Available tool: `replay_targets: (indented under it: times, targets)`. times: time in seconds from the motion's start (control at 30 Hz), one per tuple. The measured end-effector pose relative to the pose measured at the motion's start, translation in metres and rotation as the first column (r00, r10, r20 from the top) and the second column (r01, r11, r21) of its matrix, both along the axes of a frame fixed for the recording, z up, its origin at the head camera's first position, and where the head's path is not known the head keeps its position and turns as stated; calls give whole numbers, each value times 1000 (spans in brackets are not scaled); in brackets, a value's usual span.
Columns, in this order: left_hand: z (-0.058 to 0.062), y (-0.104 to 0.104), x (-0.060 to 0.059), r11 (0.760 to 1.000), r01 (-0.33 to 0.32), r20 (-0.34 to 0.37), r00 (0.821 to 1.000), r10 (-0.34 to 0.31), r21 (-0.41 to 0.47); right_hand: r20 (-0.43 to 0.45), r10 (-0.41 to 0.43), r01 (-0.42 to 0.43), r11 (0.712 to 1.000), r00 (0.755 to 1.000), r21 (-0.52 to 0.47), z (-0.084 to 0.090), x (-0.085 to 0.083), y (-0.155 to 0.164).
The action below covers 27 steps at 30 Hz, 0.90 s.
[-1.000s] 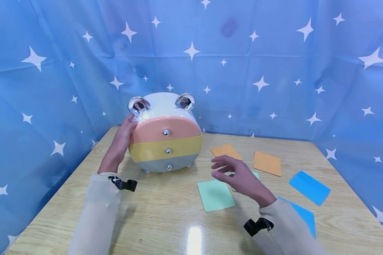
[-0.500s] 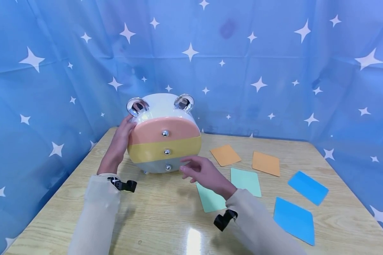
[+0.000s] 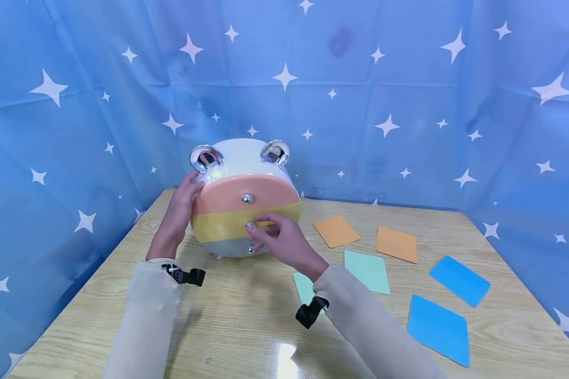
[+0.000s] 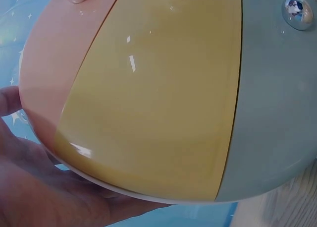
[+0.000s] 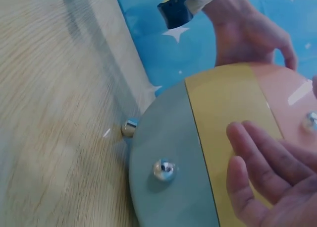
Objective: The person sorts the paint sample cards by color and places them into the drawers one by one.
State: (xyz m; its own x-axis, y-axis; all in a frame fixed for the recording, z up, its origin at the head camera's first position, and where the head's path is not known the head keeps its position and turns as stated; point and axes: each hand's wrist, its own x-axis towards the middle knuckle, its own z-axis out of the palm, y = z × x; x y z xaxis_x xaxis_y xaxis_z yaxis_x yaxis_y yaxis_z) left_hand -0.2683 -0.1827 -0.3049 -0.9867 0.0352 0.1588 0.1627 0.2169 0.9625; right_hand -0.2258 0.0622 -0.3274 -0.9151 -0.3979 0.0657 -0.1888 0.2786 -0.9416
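A rounded white chest of drawers [image 3: 242, 155] with two shiny round ears stands on the table, its pink, yellow and grey-blue drawer fronts flush with one another. Against its left side rests my left hand [image 3: 177, 210], fingers spread along the edge just below an ear. My right hand [image 3: 286, 239] is in front of the yellow drawer front [image 4: 163, 98]. In the head view its thumb and index fingertips lie right at the middle silver knob. The right wrist view shows these fingers extended and apart, hiding that knob. The lowest silver knob [image 5: 164, 170] sits below this hand.
To the right lie two orange cards [image 3: 336, 231], two mint-green cards [image 3: 367, 271] and two blue cards [image 3: 438, 329] on the wooden table [image 3: 227, 326]. My right forearm partly covers one green card. A blue star-patterned curtain [image 3: 341, 105] surrounds the table.
My right hand has moved left from above the green cards to the front of the chest, then up to the middle knob. The left hand and the chest have stayed in place.
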Motion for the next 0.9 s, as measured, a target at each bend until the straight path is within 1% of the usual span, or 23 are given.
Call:
replay_targets:
  times: [0.07, 0.17, 0.3, 0.4, 0.57, 0.7, 0.9]
  targets:
    - [0, 0, 0, 1000, 2, -3, 1000, -2, 3, 16, 14, -13, 999, 1000, -38, 0, -2, -2]
    - [0, 0, 0, 1000, -1, -2, 1000, 1, -3, 65, 27, -21, 995, 998, -100, -1, -4, -6]
    - [0, 1, 1, 1000, -3, 5, 1000, 3, -8, 95, 8, 4, 991, 995, -131, 3, -7, -11]
    - [2, 1, 1, 1000, -5, 11, 1000, 6, -12, 89, -9, 22, 990, 996, -140, 7, -9, -14]
    - [5, 1, 0, 1000, -11, 1, 1000, 11, -8, 78, -28, 40, 988, 997, -148, 13, -12, -18]
    - [4, 1, 0, 1000, -11, 12, 1000, 11, -4, 74, -59, 70, 985, 995, -159, 16, -15, -20]
    - [1, 2, 0, 1000, -4, 7, 1000, 4, -12, 55, -102, 110, 977, 993, -184, 20, -18, -25]
